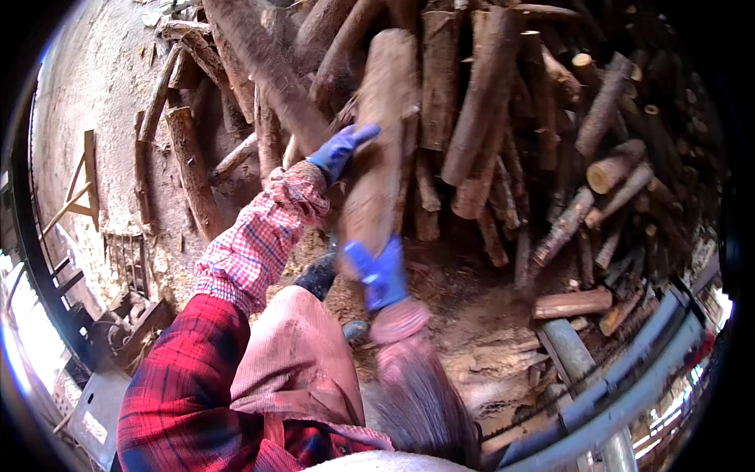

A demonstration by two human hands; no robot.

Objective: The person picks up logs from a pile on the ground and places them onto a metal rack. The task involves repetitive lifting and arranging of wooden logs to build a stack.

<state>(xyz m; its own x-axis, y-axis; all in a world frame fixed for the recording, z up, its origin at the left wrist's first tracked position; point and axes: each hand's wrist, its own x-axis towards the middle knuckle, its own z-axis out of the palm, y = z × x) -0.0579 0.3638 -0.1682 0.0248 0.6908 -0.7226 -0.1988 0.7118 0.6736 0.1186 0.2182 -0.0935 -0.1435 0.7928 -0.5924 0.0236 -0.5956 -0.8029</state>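
A thick, bark-covered log [379, 149], blurred by motion, slants away from me in front of my legs. My left hand [340, 153], in a blue glove, grips its left side near the middle, fingers reaching over the bark. At the near, lower end, my right hand [379, 271], also blue-gloved, is clasped around the log. The undersides of both grips are hidden. Left of the held log, another long log [271, 71] leans down toward my left wrist.
A large pile of logs [480, 118] fills the far side and the right. Blue-grey metal rails [613, 389] run along the lower right, beside a single short log [572, 304]. At far left stand a wooden frame [88, 181] and a pale wall [67, 102]. Wood debris covers the ground.
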